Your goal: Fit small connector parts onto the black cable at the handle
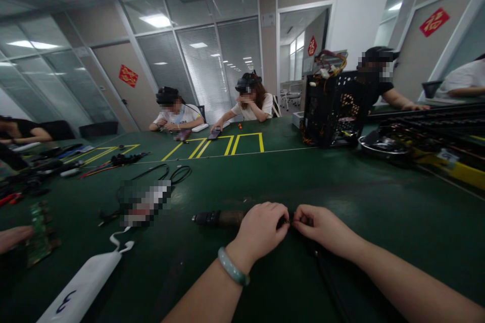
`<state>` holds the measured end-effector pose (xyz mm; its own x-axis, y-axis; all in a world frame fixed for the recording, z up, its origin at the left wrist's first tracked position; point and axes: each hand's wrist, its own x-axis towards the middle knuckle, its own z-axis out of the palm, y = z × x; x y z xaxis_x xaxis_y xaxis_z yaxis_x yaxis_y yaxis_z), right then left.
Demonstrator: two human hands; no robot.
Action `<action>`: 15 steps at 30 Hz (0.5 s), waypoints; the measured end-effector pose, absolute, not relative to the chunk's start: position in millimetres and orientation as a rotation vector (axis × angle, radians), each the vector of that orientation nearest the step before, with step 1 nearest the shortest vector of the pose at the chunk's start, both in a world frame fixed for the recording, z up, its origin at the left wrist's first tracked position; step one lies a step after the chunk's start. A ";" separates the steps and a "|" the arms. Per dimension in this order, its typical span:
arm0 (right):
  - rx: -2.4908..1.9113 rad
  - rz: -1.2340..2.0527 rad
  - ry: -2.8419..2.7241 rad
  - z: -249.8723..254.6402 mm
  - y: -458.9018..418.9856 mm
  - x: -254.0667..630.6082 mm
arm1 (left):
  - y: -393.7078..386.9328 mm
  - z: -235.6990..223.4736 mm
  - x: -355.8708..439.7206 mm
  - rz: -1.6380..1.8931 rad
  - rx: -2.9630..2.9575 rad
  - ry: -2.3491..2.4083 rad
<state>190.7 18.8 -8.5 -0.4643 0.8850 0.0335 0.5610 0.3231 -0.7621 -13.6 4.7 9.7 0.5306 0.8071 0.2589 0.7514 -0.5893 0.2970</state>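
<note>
A dark, brown-bodied electric screwdriver (227, 218) lies on the green table with its black nose and small metal tip facing left. My left hand (263, 227), with a pale green bangle at the wrist, is closed around its right end. My right hand (322, 227) is closed too, fingertips pinched against those of my left hand. Something small and dark is between the fingers, but I cannot make out what. Under my right hand a black cable (329, 277) runs down toward the near edge of the view.
At left lie a white power strip (85, 282) and a coiled black cord (181, 174). Another person's hand (15, 238) holds a green circuit board (40, 232). A black computer case (329, 106) and metal bowl (382, 146) stand at right. People sit across the table (227, 176).
</note>
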 end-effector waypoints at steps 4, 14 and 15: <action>-1.284 0.951 -2.153 -6.7 18.4 190.3 | 4.3 9.7 -13.0 0.538 2.621 1.363; -1.271 0.955 -2.149 -9.8 19.5 190.2 | 5.7 6.3 -13.7 0.586 2.605 1.370; -1.271 0.948 -2.152 -10.3 19.7 190.3 | 5.7 6.4 -13.6 0.579 2.611 1.370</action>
